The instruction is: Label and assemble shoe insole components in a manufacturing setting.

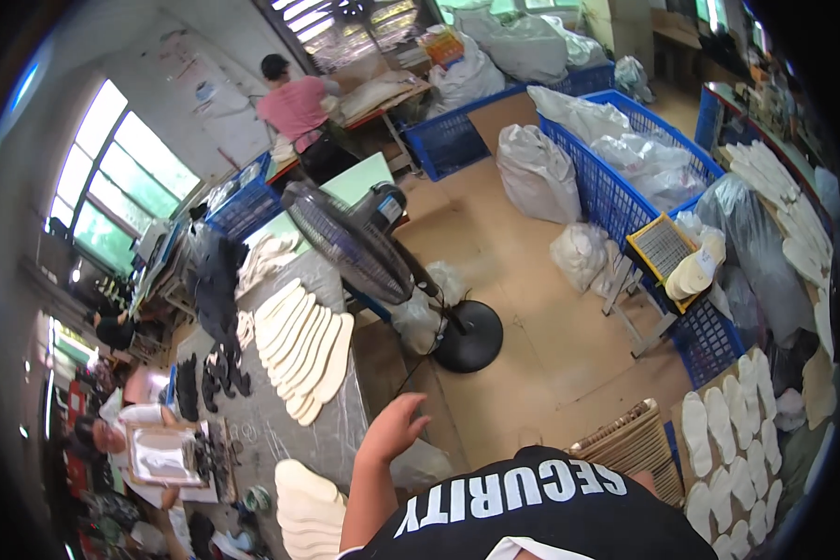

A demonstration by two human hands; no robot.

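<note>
My left hand (397,431) is raised beside the edge of a grey work table (345,411), fingers loosely curved and apart, with nothing in it. Closest to it on the table are two fanned piles of cream, sole-shaped pieces: a farther pile (303,345) and a nearer pile (308,513), partly hidden by my forearm. My right hand is out of sight; only a bit of skin shows past my black shirt (551,504).
A black standing fan (350,238) stands on the floor ahead. A woven chair (630,443), blue crates (616,168) and stuffed white bags (537,173) are to the right. More soles (733,467) lie on a board there. Co-workers sit at far tables (299,107) and at left (126,439).
</note>
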